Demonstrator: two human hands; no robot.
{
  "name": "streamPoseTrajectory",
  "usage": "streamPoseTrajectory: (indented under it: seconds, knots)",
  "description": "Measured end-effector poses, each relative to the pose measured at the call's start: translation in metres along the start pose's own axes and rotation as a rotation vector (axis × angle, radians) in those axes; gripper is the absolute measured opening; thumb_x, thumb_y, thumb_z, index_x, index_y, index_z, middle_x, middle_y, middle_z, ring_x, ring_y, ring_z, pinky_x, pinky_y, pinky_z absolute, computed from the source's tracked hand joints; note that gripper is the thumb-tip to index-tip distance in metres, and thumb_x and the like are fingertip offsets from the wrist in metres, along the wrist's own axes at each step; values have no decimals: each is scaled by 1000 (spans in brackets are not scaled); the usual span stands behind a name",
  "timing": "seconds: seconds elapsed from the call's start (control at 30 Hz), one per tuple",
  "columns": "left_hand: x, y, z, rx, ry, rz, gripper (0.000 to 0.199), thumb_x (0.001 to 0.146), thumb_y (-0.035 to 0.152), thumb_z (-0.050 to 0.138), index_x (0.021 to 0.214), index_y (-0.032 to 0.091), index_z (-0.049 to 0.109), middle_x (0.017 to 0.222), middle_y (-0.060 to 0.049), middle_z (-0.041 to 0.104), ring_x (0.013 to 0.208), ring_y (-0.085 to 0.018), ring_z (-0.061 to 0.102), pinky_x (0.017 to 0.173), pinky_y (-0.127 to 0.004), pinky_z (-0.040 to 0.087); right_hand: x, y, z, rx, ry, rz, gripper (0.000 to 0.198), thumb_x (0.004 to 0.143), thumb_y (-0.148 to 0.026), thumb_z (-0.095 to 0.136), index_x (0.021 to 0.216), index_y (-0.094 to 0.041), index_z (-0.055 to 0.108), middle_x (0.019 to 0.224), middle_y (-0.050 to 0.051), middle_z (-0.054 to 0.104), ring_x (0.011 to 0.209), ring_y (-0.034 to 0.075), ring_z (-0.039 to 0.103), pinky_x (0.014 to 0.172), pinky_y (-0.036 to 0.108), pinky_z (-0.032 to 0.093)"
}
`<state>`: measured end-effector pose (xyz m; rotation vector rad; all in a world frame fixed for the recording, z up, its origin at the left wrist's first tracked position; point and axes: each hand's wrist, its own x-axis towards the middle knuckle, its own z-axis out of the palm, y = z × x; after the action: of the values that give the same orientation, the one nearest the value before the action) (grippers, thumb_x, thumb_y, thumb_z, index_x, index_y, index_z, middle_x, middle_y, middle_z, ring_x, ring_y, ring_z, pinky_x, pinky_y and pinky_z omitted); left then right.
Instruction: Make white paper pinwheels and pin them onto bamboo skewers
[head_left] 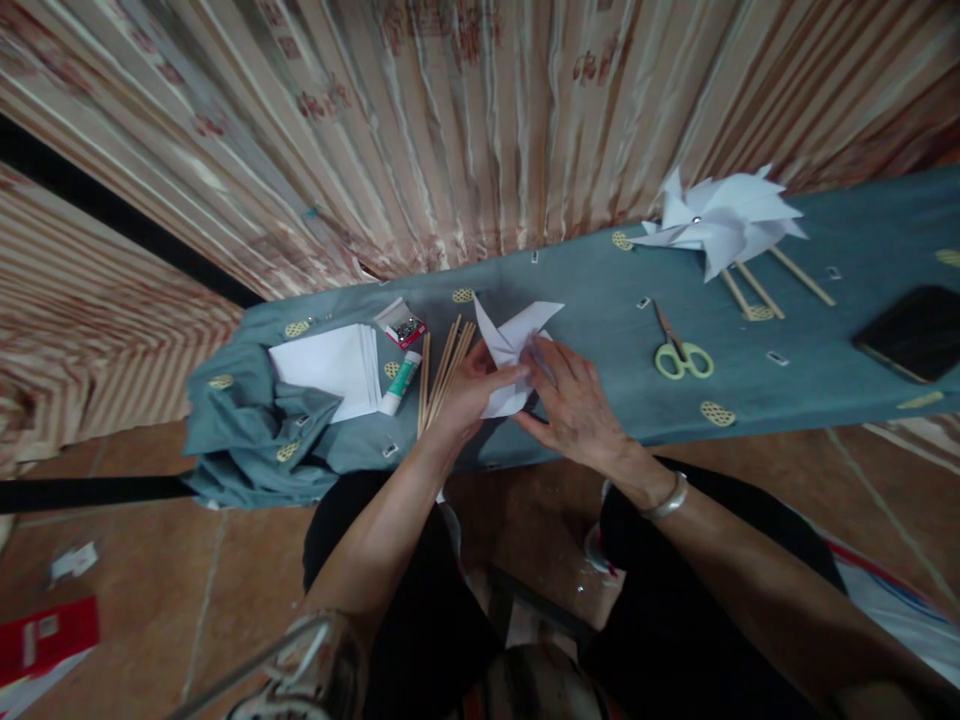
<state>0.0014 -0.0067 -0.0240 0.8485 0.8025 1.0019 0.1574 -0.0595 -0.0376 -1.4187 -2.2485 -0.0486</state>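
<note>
Paper pinwheel (511, 345): positioned between both hands, over the cloth-covered counter (604, 335), just right of the wooden sticks (447, 360). The fingers of the left hand (471, 392) grip it, thumb pressed near its centre; those of the right hand (576, 405) grasp its right side. Expected handling: very light, springy, easily creased. Hold at the gathered centre; avoid squeezing the free blade tips.

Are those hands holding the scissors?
No, the scissors lie on the cloth, while the left hand and right hand hold folded white paper.
</note>
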Motion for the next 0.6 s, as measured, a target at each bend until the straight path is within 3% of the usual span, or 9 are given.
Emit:
streamPoseTrajectory:
  seconds: [0.3,0.6]
  knots:
    - [-4,2,10,-56,169,72,46,51,28,91,92,16,73,92,-4,77,87,-22,70,86,-35,51,2,-12,-5,-99,-10,39,69,92,-54,51,145,-10,43,158,25,33,147,40,24,107,57,32]
    - [-5,6,6,-127,240,60,40,48,26,91,82,15,75,79,-2,76,69,-16,68,74,-29,52,5,-21,-3,-101,28,23,72,93,-56,49,148,-11,40,159,25,30,149,39,23,109,56,30]
